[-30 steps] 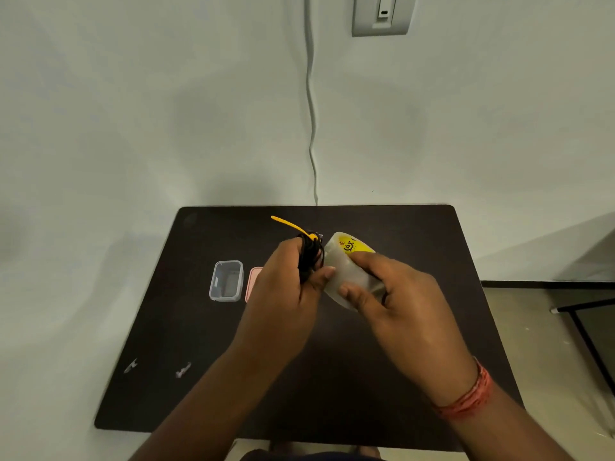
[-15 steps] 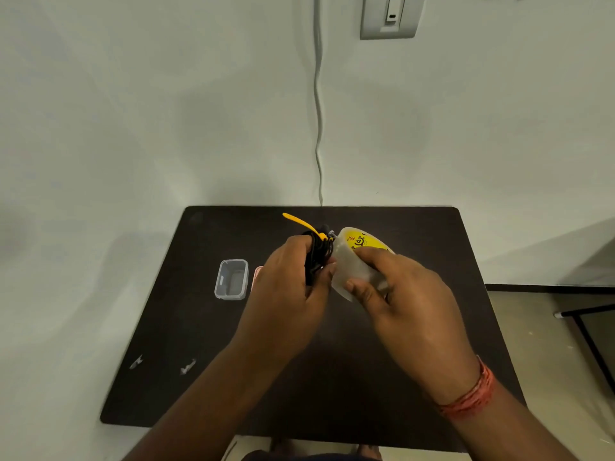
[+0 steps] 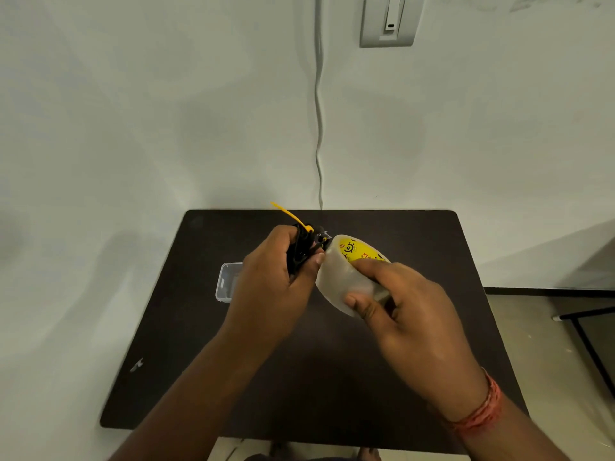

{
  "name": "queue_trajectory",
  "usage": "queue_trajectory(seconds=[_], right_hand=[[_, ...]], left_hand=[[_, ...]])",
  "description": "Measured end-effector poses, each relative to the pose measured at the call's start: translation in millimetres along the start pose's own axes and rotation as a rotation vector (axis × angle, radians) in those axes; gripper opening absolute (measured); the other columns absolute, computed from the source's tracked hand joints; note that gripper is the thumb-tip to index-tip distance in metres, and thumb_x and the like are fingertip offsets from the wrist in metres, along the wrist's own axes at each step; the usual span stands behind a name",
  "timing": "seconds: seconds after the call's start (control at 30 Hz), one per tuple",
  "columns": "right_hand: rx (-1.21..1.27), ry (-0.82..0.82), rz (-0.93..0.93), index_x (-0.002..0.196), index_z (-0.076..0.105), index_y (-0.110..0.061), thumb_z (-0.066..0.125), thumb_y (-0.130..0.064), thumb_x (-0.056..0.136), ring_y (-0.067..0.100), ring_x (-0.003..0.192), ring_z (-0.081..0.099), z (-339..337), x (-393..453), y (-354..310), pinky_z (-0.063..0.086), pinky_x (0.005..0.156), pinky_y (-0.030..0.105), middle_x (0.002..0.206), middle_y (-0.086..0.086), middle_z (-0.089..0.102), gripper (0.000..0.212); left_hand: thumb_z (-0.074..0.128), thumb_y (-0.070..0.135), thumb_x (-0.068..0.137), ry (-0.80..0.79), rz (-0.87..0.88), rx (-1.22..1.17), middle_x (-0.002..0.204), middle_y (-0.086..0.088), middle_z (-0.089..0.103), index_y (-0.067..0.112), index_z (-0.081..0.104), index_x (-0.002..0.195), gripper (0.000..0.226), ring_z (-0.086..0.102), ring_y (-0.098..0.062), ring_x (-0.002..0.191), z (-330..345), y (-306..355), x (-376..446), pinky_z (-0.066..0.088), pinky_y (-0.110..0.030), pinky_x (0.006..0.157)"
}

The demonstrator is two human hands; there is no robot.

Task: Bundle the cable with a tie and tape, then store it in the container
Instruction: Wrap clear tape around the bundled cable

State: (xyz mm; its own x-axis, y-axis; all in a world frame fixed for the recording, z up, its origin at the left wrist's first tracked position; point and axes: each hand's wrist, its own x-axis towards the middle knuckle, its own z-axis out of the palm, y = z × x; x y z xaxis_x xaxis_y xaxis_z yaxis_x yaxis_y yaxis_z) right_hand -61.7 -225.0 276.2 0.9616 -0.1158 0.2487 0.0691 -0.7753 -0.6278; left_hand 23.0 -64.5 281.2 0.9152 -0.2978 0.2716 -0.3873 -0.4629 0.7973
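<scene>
My left hand grips a coiled black cable above the middle of the dark table. A yellow cable tie is fastened round the coil, its tail sticking up to the left. My right hand holds a roll of clear tape with a yellow core label, pressed against the cable. A small clear plastic container lies open on the table to the left, partly hidden behind my left hand.
A grey wire runs down the wall to the table's back edge, below a wall switch. A black frame stands on the floor to the right. Small pale scraps lie near the table's front left.
Both hands have shifted slightly up and closer together with the cable and tape roll. The pink item beside the container is now hidden behind my left hand.
</scene>
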Motion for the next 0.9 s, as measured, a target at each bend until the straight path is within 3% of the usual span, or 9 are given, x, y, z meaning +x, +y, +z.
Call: queue_trajectory(seconds=[0.2, 0.3, 0.4, 0.57, 0.63, 0.77, 0.9], right_hand=[[0.033, -0.017, 0.024, 0.123, 0.062, -0.025, 0.069, -0.034, 0.088, 0.005, 0.089, 0.055, 13.9, -2.8, 17.0, 0.045, 0.072, 0.024, 0.098, -0.017, 0.059, 0.036], [0.007, -0.055, 0.048, 0.120, 0.063, -0.030, 0.066, -0.036, 0.088, 0.004, 0.092, 0.055, 31.9, -5.5, 31.6, 0.045, 0.075, 0.021, 0.104, -0.014, 0.065, 0.033], [-0.061, -0.099, 0.098, 0.115, 0.061, -0.034, 0.063, -0.036, 0.089, 0.009, 0.093, 0.058, 58.0, -11.5, 52.6, 0.050, 0.074, 0.027, 0.103, -0.011, 0.066, 0.026], [-0.101, -0.184, 0.237, 0.108, 0.057, -0.033, 0.061, -0.036, 0.089, 0.013, 0.090, 0.060, 105.2, -25.5, 101.1, 0.055, 0.073, 0.035, 0.099, -0.006, 0.065, 0.020], [0.050, -0.181, 0.310, 0.100, 0.058, -0.030, 0.064, -0.032, 0.088, 0.012, 0.084, 0.058, 120.3, -30.3, 116.4, 0.052, 0.069, 0.032, 0.092, -0.006, 0.063, 0.013], [0.509, -0.199, 0.536, 0.094, 0.057, -0.022, 0.064, -0.017, 0.091, 0.011, 0.081, 0.060, 147.8, -36.4, 142.8, 0.046, 0.065, 0.014, 0.091, -0.004, 0.064, 0.009], [0.529, -0.272, 0.633, 0.105, 0.058, -0.018, 0.059, -0.012, 0.093, 0.019, 0.098, 0.061, 173.6, -41.2, 170.7, 0.048, 0.079, 0.026, 0.107, 0.003, 0.065, 0.013]], left_hand=[[0.063, 0.024, 0.091, -0.055, -0.012, 0.082, 0.087, 0.015, 0.063, 0.029, 0.054, 0.103, 0.015, 0.061, -0.002, 0.083, 13.5, -16.5, -1.5, 0.047, -0.014, 0.066], [0.063, 0.023, 0.092, -0.080, -0.085, 0.069, 0.089, 0.013, 0.064, 0.029, 0.052, 0.102, 0.016, 0.061, 0.000, 0.086, 30.8, -34.9, -7.0, 0.046, -0.014, 0.070], [0.062, 0.020, 0.092, -0.104, -0.161, 0.079, 0.084, 0.019, 0.057, 0.027, 0.052, 0.099, 0.014, 0.057, 0.008, 0.081, 50.0, -51.8, -14.0, 0.041, -0.007, 0.066], [0.060, 0.019, 0.093, -0.174, -0.298, 0.081, 0.088, 0.017, 0.057, 0.023, 0.053, 0.102, 0.012, 0.056, 0.004, 0.082, 82.5, -74.2, -24.2, 0.041, -0.009, 0.062], [0.059, 0.018, 0.094, -0.186, -0.376, 0.084, 0.089, 0.014, 0.056, 0.023, 0.051, 0.102, 0.013, 0.055, 0.000, 0.081, 94.8, -87.3, -25.9, 0.040, -0.011, 0.061], [0.059, 0.017, 0.093, -0.192, -0.563, 0.078, 0.089, 0.007, 0.057, 0.019, 0.053, 0.099, 0.009, 0.056, -0.008, 0.082, 122.7, -118.7, -26.7, 0.035, -0.014, 0.059], [0.060, 0.015, 0.092, -0.203, -0.687, 0.056, 0.092, 0.004, 0.057, 0.015, 0.054, 0.102, 0.011, 0.054, -0.009, 0.083, 149.1, -137.0, -26.4, 0.034, -0.014, 0.058]])
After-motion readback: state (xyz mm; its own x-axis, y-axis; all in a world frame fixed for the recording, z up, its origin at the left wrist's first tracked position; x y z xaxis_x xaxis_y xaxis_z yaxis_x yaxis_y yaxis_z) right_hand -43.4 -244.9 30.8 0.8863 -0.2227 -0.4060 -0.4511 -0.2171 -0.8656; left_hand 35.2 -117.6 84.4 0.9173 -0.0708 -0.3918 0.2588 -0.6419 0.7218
